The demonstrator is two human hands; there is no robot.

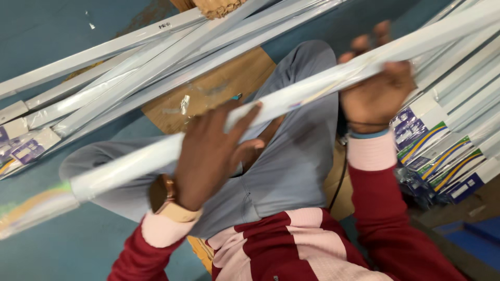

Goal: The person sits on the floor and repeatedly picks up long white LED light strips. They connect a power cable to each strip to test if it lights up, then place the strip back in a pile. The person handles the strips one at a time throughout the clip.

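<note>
While gripping tube (pixel 291 96), right hand (pixel 377 91) closed

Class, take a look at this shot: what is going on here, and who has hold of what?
A person sitting cross-legged on a blue floor holds one long white tube light in a clear sleeve across the lap. The right hand grips it from above; the left hand lies against it with fingers spread. More wrapped tube lights lie in a pile to the left and another stack to the right. Brown cardboard lies underneath.
</note>
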